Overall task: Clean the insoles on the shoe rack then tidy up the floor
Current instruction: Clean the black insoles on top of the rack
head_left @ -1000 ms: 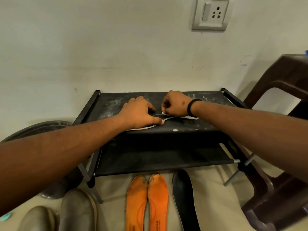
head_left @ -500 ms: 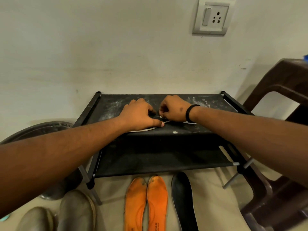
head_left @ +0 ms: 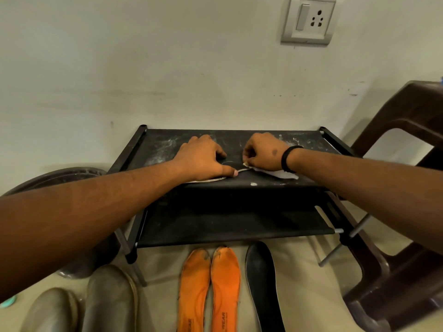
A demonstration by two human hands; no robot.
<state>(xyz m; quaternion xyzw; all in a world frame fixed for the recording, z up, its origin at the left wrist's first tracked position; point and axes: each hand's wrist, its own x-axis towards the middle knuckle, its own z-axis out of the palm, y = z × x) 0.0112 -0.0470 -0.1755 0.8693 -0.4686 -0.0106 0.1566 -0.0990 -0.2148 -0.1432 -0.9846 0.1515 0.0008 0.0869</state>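
Head view — looks forward and down, close over the shoe rack [head_left: 153, 149].

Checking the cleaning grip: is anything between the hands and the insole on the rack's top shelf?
Nothing visible. The left hand presses straight on the insole; the right hand pinches a white cloth against its edge on the shoe rack.
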